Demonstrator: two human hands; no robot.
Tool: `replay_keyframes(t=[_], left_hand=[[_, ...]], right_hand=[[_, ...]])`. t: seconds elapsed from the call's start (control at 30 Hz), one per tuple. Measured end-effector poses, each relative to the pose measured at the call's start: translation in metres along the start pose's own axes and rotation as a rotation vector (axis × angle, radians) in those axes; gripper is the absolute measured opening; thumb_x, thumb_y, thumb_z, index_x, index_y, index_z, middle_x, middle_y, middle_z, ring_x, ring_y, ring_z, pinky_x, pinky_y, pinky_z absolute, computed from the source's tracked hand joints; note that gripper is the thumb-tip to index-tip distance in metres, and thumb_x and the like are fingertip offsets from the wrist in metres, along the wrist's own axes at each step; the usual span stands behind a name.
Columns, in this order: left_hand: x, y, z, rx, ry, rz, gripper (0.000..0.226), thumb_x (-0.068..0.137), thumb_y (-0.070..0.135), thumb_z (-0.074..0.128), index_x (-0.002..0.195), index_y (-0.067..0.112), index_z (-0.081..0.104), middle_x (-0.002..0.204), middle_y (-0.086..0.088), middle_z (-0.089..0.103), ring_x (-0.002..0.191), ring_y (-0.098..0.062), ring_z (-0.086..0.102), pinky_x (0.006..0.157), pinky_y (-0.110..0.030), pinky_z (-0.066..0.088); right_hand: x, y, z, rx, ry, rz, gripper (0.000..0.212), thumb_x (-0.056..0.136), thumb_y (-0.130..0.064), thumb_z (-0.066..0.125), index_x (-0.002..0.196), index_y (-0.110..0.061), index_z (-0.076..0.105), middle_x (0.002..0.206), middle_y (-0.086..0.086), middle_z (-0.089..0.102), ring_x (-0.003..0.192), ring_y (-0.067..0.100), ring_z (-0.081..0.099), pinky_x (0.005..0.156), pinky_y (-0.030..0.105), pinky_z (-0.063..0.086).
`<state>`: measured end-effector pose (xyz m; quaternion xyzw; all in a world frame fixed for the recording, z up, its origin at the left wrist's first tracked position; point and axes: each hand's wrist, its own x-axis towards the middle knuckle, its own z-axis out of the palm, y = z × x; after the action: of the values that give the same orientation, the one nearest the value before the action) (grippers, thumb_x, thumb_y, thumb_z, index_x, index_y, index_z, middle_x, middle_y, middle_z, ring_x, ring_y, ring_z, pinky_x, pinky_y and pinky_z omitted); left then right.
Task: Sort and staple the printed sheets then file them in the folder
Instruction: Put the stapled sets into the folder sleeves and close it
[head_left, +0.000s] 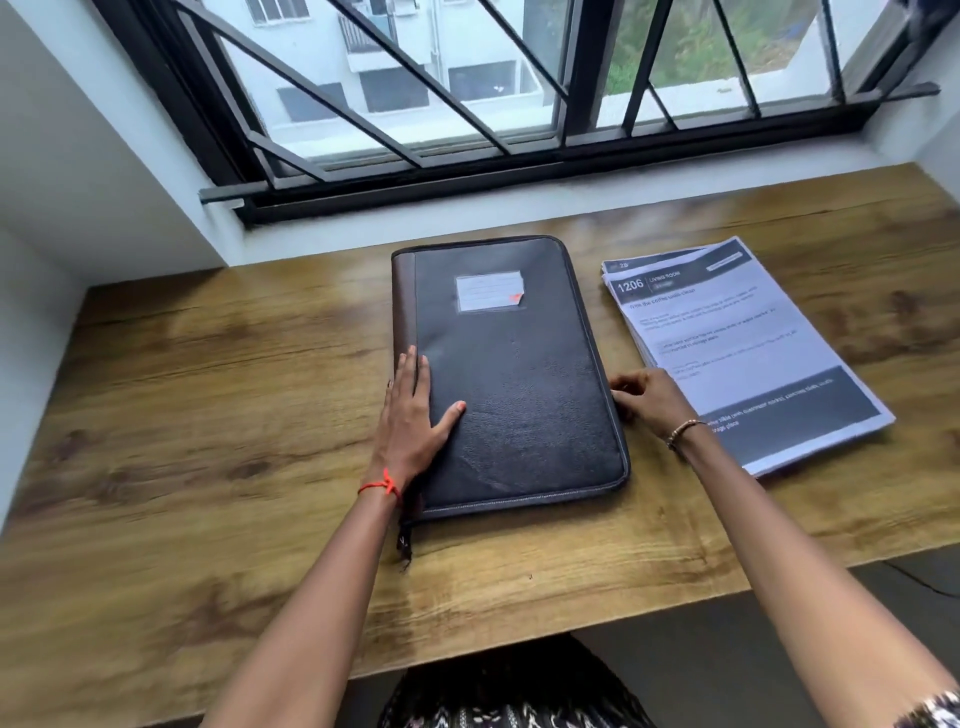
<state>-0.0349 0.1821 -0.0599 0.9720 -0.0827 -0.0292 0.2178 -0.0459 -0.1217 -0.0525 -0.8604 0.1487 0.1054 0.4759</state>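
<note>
Handling: the folder looks like a padded, leather-like zip case. I judge it fairly stiff, medium weight, with a grained cover that is not slippery. Best hold is probably the right long edge or the zip track. The zip pull hangs off the near-left corner, so opening likely starts there.

The printed sheets are a thick stack, each sheet thin and floppy. The stack is slightly fanned at its left side and likely to slide, so it is best lifted from 2 sides or squared first.

Look: the folder is dark grey-black with a brown spine strip on the left, stitched edges and 1 white label near the top. It is closed and lies flat mid-desk, with the sheets just beside it on the right, apart from it. The top sheet has dark header bands and reads "1206".

Hands: the left hand lies flat with its fingers straight, pressing the cover near the spine and holding nothing. The right hand has its fingers curled at the folder's right edge; I cannot tell whether it pinches the edge or only touches it.

No stapler is in view.
</note>
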Motion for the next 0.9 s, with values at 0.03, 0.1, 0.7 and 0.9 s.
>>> replay_keyframes(t=[0.03, 0.1, 0.7, 0.9], left_hand=[[-0.006, 0.0, 0.001, -0.016, 0.005, 0.003, 0.08, 0.092, 0.045, 0.05, 0.149, 0.007, 0.009, 0.159, -0.006, -0.003, 0.146, -0.017, -0.004, 0.114, -0.025, -0.003], [-0.019, 0.001, 0.002, -0.043, 0.018, 0.011, 0.08, 0.092, 0.043, 0.052, 0.149, 0.006, 0.01, 0.159, -0.006, -0.001, 0.146, -0.017, -0.004, 0.115, -0.025, -0.002], [-0.074, -0.007, 0.006, -0.298, -0.092, 0.042, 0.073, 0.096, 0.023, 0.05, 0.148, 0.001, 0.003, 0.156, -0.012, -0.013, 0.145, -0.021, -0.013, 0.111, -0.018, -0.012], [-0.068, -0.014, 0.007, -0.33, -0.124, 0.092, 0.057, 0.1, 0.006, 0.034, 0.145, -0.003, 0.001, 0.154, -0.018, -0.014, 0.144, -0.026, -0.013, 0.099, -0.003, -0.021]], right_hand=[[-0.004, 0.004, 0.001, -0.015, -0.007, -0.014, 0.008, 0.086, -0.004, 0.061, 0.089, -0.008, 0.067, 0.071, 0.002, 0.063, 0.044, -0.007, 0.051, 0.049, 0.013, 0.043], [-0.015, 0.008, 0.002, -0.053, 0.007, -0.047, 0.011, 0.085, -0.003, 0.062, 0.093, -0.005, 0.069, 0.082, 0.003, 0.065, 0.059, -0.007, 0.056, 0.055, 0.007, 0.043], [-0.124, 0.018, 0.072, 0.051, 0.521, 0.112, 0.01, 0.081, 0.006, 0.055, 0.075, 0.007, 0.063, 0.073, 0.015, 0.06, 0.071, 0.019, 0.049, 0.059, 0.021, 0.036], [-0.122, -0.008, 0.122, 0.421, 0.748, 0.35, 0.037, 0.08, 0.004, 0.048, 0.047, -0.007, 0.037, 0.043, 0.012, 0.047, 0.025, 0.008, 0.044, 0.032, 0.017, 0.034]])
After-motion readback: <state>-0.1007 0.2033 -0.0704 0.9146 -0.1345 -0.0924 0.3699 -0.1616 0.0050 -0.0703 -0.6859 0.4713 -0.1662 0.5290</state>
